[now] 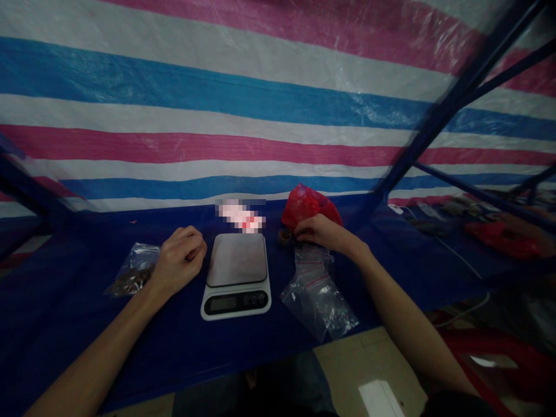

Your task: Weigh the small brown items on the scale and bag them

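Observation:
My left hand (185, 255) rests on the blue table, its fingers curled into a loose fist with nothing visible in it. Partly behind its wrist lies a clear zip bag (134, 272) with small brown pieces inside. Between my hands stands a white digital scale (237, 277), its metal plate bare and its display dark. My right hand (319, 231) has its fingertips drawn together beside a small round container (285, 236), in front of a red plastic bag (308, 205). Whether the fingertips hold anything is hidden. Clear zip bags (321, 295) lie overlapping just below that hand.
A pixelated pink-and-white patch (241, 216) lies behind the scale. Striped plastic sheeting (217, 145) hangs along the back. Blue metal frame bars (403, 156) slant at both sides. Farther right are another red bag (504, 237) and a white cable (460, 258).

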{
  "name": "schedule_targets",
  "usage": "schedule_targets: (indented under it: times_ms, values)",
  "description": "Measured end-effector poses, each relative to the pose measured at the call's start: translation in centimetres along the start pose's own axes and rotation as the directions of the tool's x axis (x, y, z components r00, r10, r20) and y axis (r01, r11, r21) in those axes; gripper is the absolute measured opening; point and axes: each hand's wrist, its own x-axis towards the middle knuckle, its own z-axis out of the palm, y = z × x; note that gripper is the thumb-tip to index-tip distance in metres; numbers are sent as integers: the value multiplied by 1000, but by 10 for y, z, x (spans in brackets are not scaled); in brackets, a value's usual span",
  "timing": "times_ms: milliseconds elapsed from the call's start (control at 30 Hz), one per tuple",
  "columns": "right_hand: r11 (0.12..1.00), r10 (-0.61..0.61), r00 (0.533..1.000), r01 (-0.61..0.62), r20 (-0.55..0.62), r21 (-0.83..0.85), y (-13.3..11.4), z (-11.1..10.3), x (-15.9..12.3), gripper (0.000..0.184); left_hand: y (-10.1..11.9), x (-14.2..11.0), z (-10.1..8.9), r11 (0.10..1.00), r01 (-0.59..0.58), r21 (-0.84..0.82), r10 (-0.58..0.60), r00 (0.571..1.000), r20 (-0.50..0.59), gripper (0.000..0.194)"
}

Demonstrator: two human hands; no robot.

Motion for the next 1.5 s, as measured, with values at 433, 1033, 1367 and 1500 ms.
schedule_targets:
  times_ms: [433,1033,1367,1500]
  values:
    - [993,39,997,-32,-68,110,4,1,-1,22,-11,-3,-1,997,64,34,-61,996,-64,33]
    - [994,88,898,-52,-431,95,-72,49,-44,21,-12,-2,-4,988,156,-6,-156,981,-115,31]
    - [953,-199,964,148,-178,-263,-139,119,-67,23,-19,-3,8,960,243,-140,-227,966,120,42]
    - [907,-221,964,146,-150,-395,-140,115,-64,21,-20,-5,12,947,286,-142,-258,947,190,50]
